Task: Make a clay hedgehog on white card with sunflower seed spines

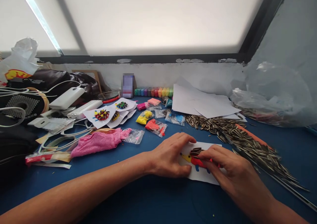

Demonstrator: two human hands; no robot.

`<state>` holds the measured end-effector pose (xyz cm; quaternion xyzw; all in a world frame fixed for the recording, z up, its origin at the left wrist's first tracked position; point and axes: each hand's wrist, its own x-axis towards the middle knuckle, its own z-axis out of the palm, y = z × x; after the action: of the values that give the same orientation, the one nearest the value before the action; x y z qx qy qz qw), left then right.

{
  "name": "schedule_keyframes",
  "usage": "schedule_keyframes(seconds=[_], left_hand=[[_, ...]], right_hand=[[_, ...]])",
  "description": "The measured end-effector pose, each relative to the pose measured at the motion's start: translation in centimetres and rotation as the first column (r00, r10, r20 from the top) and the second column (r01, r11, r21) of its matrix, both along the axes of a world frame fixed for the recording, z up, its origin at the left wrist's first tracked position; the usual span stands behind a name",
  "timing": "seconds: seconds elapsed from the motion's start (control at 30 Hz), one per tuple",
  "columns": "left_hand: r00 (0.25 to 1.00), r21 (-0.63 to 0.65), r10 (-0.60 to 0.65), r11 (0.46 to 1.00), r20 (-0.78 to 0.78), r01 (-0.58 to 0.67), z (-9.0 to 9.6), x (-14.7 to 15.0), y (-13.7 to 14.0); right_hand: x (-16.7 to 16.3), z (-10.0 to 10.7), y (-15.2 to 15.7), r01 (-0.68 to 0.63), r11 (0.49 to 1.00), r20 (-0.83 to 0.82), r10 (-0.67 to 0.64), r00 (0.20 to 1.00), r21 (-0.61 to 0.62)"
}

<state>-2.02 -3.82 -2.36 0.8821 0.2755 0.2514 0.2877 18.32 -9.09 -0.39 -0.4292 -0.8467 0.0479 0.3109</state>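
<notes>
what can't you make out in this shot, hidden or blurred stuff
- Head view: the lower part of the clay figure on the white card is covered by the right hand, so its shape is unclear.
- Whether the right fingers pinch a seed: too small.
- The card's left edge lies under the left hand.
- The small upright item at the wall is blurred out.
- The plastic bag contents: hazy.

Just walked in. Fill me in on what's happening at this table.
A person works on a white card lying on the blue table. The left hand presses the card flat. The right hand fingers sunflower seeds stuck into a red and yellow clay figure on it. A seed pile lies to the right, clay packets behind.
</notes>
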Motion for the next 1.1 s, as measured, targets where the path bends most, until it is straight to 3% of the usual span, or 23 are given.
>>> schedule_keyframes(seconds=[0.7, 1.1], left_hand=[[0.998, 0.03, -0.039, 0.999, 0.043, 0.037, -0.04, 0.15, 0.04], [0.999, 0.003, -0.028, 1.0, -0.014, 0.028, 0.54, 0.1, -0.25]], right_hand=[[-0.06, -0.65, 0.45, 0.014, 0.997, 0.131, -0.025, 0.991, 0.08], [-0.28, -0.51, 0.38, 0.029, 0.997, 0.199, -0.042, 0.979, 0.066]])
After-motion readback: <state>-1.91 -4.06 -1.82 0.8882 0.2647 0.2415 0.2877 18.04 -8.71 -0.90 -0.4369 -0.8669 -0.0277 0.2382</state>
